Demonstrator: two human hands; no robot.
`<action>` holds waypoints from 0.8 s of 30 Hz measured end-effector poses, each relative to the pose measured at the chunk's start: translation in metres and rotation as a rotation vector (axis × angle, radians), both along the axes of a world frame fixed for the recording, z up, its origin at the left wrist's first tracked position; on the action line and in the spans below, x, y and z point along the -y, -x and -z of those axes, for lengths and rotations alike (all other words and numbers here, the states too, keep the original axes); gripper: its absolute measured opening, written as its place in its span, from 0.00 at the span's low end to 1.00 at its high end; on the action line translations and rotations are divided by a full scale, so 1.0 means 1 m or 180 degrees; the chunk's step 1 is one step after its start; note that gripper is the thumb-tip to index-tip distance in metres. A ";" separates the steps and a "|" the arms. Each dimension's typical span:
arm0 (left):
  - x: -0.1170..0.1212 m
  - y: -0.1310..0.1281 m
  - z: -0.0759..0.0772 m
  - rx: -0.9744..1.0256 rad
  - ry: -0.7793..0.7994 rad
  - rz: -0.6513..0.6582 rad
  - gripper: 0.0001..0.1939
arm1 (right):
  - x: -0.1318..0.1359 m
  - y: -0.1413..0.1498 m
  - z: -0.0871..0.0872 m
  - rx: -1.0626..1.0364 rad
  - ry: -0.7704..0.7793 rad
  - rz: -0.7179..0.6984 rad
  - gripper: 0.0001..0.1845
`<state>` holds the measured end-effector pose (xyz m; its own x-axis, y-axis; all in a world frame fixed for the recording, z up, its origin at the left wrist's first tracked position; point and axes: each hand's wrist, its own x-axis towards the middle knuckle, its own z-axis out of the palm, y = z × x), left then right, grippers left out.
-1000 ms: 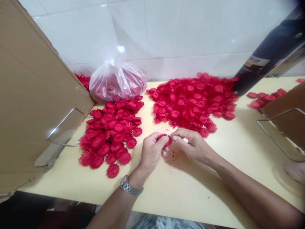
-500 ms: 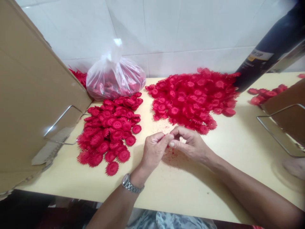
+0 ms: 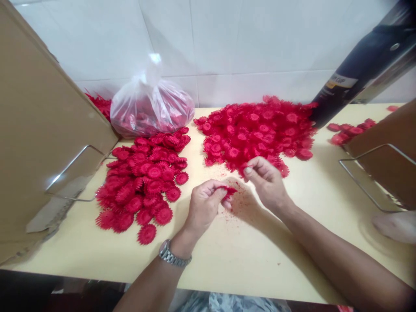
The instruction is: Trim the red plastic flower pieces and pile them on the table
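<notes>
My left hand (image 3: 204,206), a watch on its wrist, pinches a small red toothed piece (image 3: 229,192) between thumb and fingers. The fingers of my right hand (image 3: 268,182) are pressed together at the front edge of the right heap of red fringed rosettes (image 3: 260,130). Whether a red piece sits in that pinch or only the heap behind it shows, I cannot make out. Left of my left hand lies another heap of round red rosettes (image 3: 146,173) with toothed rims. Fine red crumbs (image 3: 237,212) are scattered on the tabletop below my hands.
A knotted clear plastic bag (image 3: 151,110) of red pieces stands against the tiled wall. Cardboard boxes flank the table, one at left (image 3: 48,143) and one at right (image 3: 386,151), with wire frames beside them. A dark, labelled package (image 3: 344,78) leans behind the right heap.
My hands, together before, have come apart. The right one has moved up to the right heap's edge, and the red piece in my left hand now shows. The view has shifted slightly.
</notes>
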<state>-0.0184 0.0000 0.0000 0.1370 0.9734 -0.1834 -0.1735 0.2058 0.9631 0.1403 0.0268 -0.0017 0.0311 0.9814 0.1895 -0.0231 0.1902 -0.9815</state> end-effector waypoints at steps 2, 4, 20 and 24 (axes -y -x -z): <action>-0.001 0.000 0.002 -0.0074 0.0037 -0.0050 0.03 | -0.015 -0.013 -0.005 0.0276 -0.0304 0.0442 0.07; -0.002 0.000 0.004 -0.0096 0.0141 -0.0086 0.04 | -0.034 -0.028 -0.014 0.0917 -0.0536 0.0911 0.04; -0.001 0.001 0.010 -0.0046 0.0023 -0.0150 0.09 | -0.005 -0.020 -0.024 0.3104 -0.2203 0.0245 0.10; 0.000 -0.002 0.010 0.0092 0.0061 -0.0205 0.09 | 0.005 -0.010 -0.022 0.2739 -0.2028 0.0013 0.09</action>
<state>-0.0167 0.0001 -0.0097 0.0799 0.9767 -0.1990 -0.2147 0.2118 0.9534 0.1507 0.0222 0.0202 -0.3541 0.6940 0.6268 0.6313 0.6719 -0.3873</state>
